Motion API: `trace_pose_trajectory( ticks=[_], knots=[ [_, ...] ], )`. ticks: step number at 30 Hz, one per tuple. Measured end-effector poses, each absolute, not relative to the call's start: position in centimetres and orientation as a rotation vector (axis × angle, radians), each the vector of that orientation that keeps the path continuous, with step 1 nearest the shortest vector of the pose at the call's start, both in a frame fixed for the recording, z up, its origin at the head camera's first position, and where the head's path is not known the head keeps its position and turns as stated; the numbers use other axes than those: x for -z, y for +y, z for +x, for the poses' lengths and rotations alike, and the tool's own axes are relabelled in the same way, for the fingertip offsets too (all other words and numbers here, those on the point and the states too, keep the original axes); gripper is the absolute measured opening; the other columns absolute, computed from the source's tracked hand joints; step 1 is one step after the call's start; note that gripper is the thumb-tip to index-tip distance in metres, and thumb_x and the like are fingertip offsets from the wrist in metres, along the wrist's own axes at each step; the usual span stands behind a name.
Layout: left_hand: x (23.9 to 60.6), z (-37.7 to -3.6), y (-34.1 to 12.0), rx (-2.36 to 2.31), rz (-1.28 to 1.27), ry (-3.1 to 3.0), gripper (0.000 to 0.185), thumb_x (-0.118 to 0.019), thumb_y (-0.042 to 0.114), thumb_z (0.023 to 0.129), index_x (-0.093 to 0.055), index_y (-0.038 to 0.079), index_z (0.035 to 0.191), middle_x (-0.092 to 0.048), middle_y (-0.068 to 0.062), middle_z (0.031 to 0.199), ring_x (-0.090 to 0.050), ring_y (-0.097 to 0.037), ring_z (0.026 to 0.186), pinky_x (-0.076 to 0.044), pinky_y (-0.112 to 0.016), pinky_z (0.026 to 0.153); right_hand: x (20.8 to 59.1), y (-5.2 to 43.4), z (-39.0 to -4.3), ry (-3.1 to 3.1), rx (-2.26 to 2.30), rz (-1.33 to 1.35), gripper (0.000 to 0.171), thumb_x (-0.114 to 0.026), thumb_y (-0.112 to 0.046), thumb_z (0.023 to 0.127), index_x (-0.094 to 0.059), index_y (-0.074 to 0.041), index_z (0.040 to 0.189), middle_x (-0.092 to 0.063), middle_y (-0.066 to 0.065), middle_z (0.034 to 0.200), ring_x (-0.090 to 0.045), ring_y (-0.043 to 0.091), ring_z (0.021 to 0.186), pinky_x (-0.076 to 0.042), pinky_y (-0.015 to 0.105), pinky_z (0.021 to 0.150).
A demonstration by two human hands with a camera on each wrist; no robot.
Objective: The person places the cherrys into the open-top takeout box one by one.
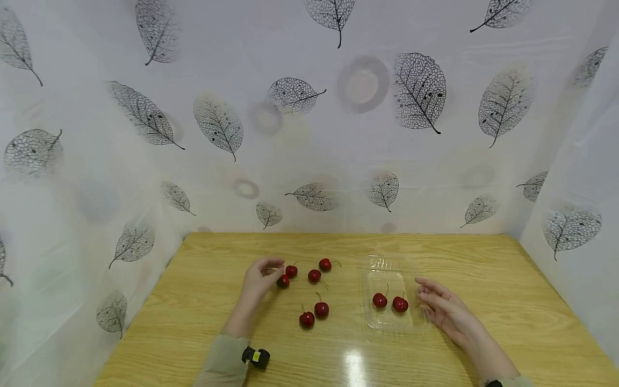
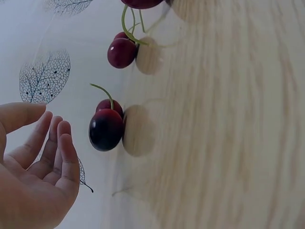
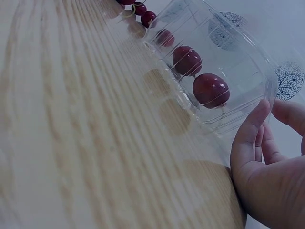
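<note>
Currently: left hand (image 1: pixel 258 279) spread beside a loose cherry (image 1: pixel 283 281), nothing held | tray (image 1: pixel 387 321) right of it, two cherries inside, steadied by spread right hand (image 1: pixel 442 309) | stem best pinched, fruit not squeezed.

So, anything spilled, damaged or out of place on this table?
Nothing stands out. Two cherries sit in the clear tray, which lies flat and looks intact. Six more cherries lie loose on the table, whole and dry. The left hand is by them; the right hand rests beside the tray.
</note>
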State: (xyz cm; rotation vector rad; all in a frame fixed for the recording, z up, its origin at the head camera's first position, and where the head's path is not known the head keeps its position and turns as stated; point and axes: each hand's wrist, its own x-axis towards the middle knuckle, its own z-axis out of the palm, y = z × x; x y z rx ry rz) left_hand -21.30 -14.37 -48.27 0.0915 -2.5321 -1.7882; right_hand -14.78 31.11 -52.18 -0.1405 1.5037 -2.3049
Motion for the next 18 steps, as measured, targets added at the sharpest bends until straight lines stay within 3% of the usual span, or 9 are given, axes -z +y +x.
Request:
trace_pose_trajectory(
  ticks=[8, 13, 14, 18],
  knots=[
    [48.9, -21.4, -15.0, 1.761, 0.116, -2.556, 0.022, -0.071, -0.001, 0.096, -0.073, -0.006, 0.117, -0.075, -0.024, 0.117, -0.070, -0.019, 0.096, -0.052, -0.017, 0.079, 52.4, 31.3, -15.0, 1.427, 2.340, -0.197, 0.046, -0.042, 0.000, 0.112, -0.070, -0.031, 0.130, -0.069, -0.012, 0.116, -0.068, 0.000, 0.103, -0.059, 0.016, 0.089],
    [49.4, -21.5, -15.3, 1.741, 0.110, -2.566, 0.022, -0.073, -0.003, 0.095, -0.073, -0.008, 0.116, -0.075, -0.027, 0.116, -0.072, -0.028, 0.100, -0.052, -0.017, 0.081, 52.5, 31.4, -15.1, 1.426, 2.335, -0.190, 0.047, -0.041, 0.000, 0.112, -0.071, -0.032, 0.130, -0.069, -0.013, 0.116, -0.068, 0.000, 0.103, -0.059, 0.016, 0.089],
    [49.6, -21.6, -15.4, 1.734, 0.116, -2.574, 0.022, -0.073, -0.002, 0.094, -0.073, -0.007, 0.116, -0.076, -0.024, 0.114, -0.072, -0.025, 0.098, -0.052, -0.017, 0.081, 52.5, 31.4, -15.1, 1.427, 2.334, -0.192, 0.047, -0.041, 0.000, 0.112, -0.071, -0.032, 0.129, -0.069, -0.013, 0.116, -0.068, 0.000, 0.103, -0.058, 0.016, 0.089],
    [49.8, -21.7, -15.4, 1.695, 0.141, -2.629, 0.022, -0.074, 0.000, 0.094, -0.074, -0.004, 0.116, -0.076, -0.021, 0.114, -0.071, -0.025, 0.100, -0.058, -0.031, 0.093, 52.4, 31.4, -15.1, 1.436, 2.332, -0.191, 0.046, -0.042, 0.000, 0.112, -0.071, -0.032, 0.129, -0.069, -0.013, 0.116, -0.068, 0.000, 0.103, -0.058, 0.016, 0.089]
  ],
)
